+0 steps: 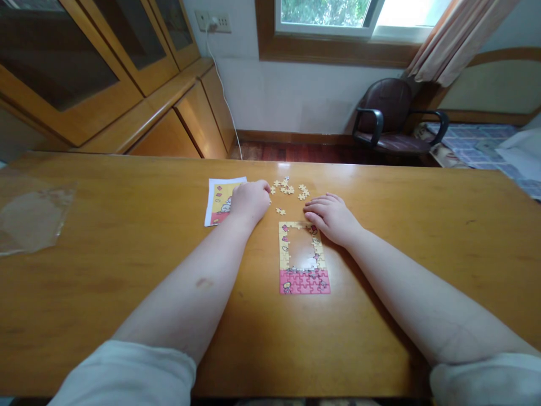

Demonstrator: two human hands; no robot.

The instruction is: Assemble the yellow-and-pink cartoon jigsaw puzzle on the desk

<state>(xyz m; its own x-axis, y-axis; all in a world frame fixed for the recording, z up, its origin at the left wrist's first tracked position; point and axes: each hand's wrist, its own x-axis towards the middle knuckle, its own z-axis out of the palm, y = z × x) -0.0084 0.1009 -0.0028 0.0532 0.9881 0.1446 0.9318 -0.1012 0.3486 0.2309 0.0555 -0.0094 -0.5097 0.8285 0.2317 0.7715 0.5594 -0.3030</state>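
Note:
A jigsaw puzzle [304, 282] lies on the table, its border joined and its lower band pink, with bare wood showing through the middle. My left hand [251, 202] is closed, fingers curled down by the left side of the loose puzzle pieces [287, 190]; whatever is in its fingertips is hidden. Partly under that hand is a printed picture card [218, 197] in yellow and pink with a white edge. My right hand [332, 219] rests flat with fingers stretched out, its thumb beside the puzzle's upper right corner. Two more pieces [280, 211] lie between the hands.
The wooden table [139, 254] reaches across the view. A clear plastic bag [34, 220] lies at its left end. Beyond the far edge stand a wooden cabinet [186, 113], a white cord [224, 93] and a dark armchair [389, 115].

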